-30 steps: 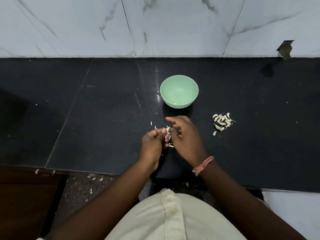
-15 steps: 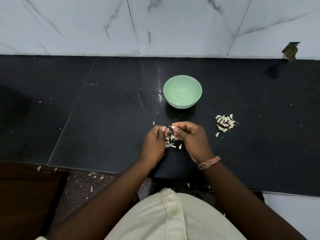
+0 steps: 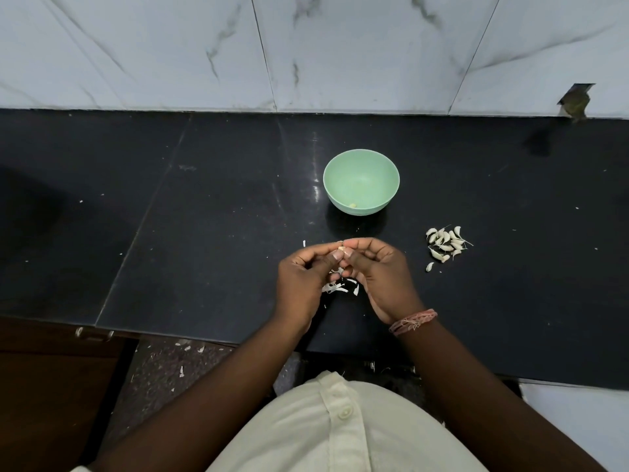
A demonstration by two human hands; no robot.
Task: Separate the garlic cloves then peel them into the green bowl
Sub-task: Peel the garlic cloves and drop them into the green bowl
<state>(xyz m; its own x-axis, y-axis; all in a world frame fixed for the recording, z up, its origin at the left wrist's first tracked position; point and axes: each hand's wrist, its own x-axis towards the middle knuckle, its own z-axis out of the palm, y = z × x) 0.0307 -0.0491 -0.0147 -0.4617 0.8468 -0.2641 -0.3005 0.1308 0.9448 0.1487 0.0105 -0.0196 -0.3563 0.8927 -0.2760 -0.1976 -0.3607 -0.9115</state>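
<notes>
Head view is showing the left hand (image 3: 301, 281) and the right hand (image 3: 381, 274) meeting fingertip to fingertip just above the black countertop (image 3: 204, 233), both curling their fingers and together pinching a small garlic clove (image 3: 341, 249), of which only a pale sliver is peeking out between the thumbs. Directly beneath the hands, a little heap of white peels (image 3: 340, 287) is lying on the counter, with one stray flake (image 3: 304, 243) sitting just left of the left hand's knuckles. A pinkish thread band (image 3: 413, 321) is wrapping the right wrist. Beyond the hands, toward the wall, the green bowl (image 3: 361, 165) is standing upright, and one peeled yellowish clove (image 3: 353, 205) is resting inside it near its closest wall. Off to the right of the hands, and well apart from the bowl, a loose pile of unpeeled cloves (image 3: 445, 244) is lying on the counter, with a single clove (image 3: 430, 266) sitting just apart at its near edge. White marble wall tiles (image 3: 306, 52) are rising behind the counter, and scraps of peel are scattering the floor (image 3: 163, 376) below its front edge. At the bottom, the person's pale buttoned shirt (image 3: 340, 427) is filling the frame.
</notes>
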